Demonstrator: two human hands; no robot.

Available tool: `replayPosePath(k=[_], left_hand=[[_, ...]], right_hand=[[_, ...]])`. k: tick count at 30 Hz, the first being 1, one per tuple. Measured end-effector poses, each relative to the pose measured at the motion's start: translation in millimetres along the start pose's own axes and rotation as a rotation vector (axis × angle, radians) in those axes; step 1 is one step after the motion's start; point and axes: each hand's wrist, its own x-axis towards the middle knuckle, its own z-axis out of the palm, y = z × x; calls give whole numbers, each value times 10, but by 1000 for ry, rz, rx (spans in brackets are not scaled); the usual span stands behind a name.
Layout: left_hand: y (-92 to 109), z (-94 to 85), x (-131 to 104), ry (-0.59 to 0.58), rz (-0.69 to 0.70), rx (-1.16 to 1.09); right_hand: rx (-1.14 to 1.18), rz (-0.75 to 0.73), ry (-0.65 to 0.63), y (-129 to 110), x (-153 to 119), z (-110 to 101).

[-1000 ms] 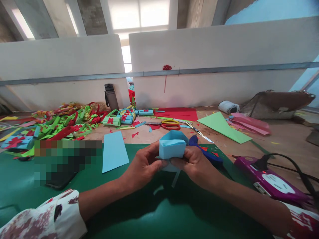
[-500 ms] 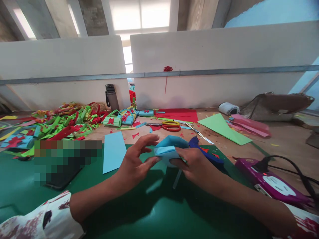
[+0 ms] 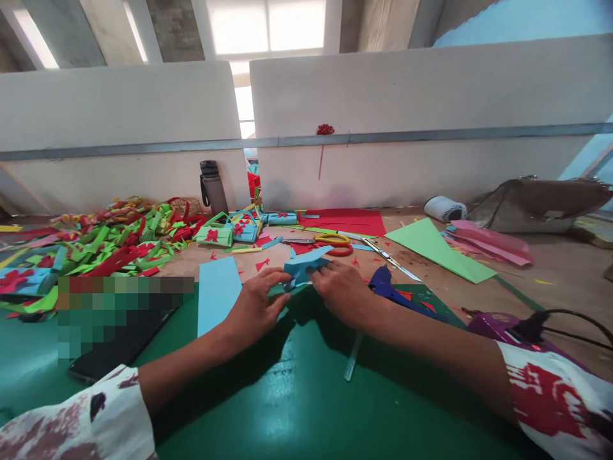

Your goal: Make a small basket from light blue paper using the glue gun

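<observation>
A folded piece of light blue paper [image 3: 299,267] is held up over the green mat, a flap of it standing open at the top. My right hand [image 3: 342,294] grips its right side with fingers bent round the edge. At the left edge, my left hand [image 3: 258,303] has thumb and fingertips closed on the paper. A flat blue paper sheet [image 3: 218,294] lies just left of my left hand. Under my right forearm are a blue glue gun [image 3: 390,287] and a clear glue stick [image 3: 353,358], both partly covered by the arm.
Beyond my hands lie red- and yellow-handled scissors [image 3: 335,246] and a utility knife [image 3: 390,257]. Small paper bags [image 3: 214,235] and a heap of paper strips [image 3: 129,236] stand left. A purple power strip [image 3: 498,326] with cables is at right, a phone [image 3: 129,338] at left.
Both hands have moved the folded blue paper slightly left and down towards the mat. My left fingers have closed onto it, and its flap now shows open.
</observation>
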Motion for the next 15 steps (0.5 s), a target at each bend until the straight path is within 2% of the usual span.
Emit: replayPosePath(k=[3,6,11,15], left_hand=[[-78,63,-31,-53,15,91],[-110,107,-33,-83,11,165],[-96,155,11,-57,-7,217],[-125,166,99,-27,-44,208]], right_hand=[[-27,-8,-25,-23,52,91],[-39,0,-37,-54,31,74],[-21,41,-32,-116,-40,-40],[27,49,-55,-141,-80,-20]])
